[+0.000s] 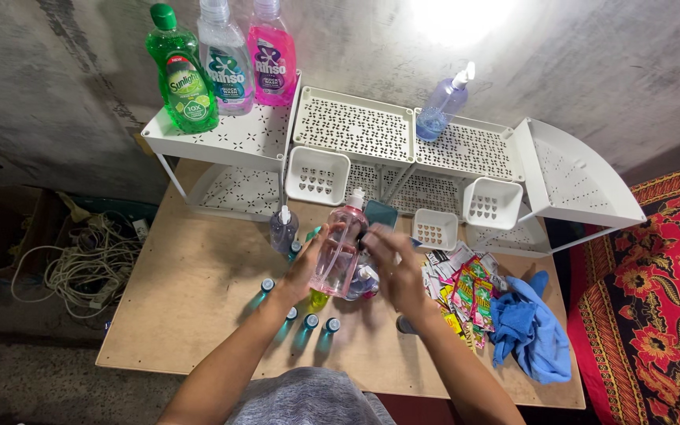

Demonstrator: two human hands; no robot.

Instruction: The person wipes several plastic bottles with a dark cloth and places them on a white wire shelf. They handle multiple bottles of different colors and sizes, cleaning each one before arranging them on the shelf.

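Note:
My left hand [306, 266] grips a clear pink pump bottle [338, 250] from its left side and holds it upright over the wooden table [198, 275]. My right hand [395, 267] is at the bottle's right side, fingers spread, touching or nearly touching it. Below the bottle lie small items, one yellow-green [318, 299] and a purple-white one [364, 282]. Several small teal-capped bottles [310, 321] stand on the table just in front of my hands.
White perforated racks [352, 126] hold a green bottle [181, 71], a clear one [225, 59], a pink one [272, 53] and a blue pump bottle [444, 106]. A small spray bottle [282, 228], colourful sachets [466, 287] and a blue cloth [533, 327] lie nearby. Coiled cables [80, 267] lie on the floor left.

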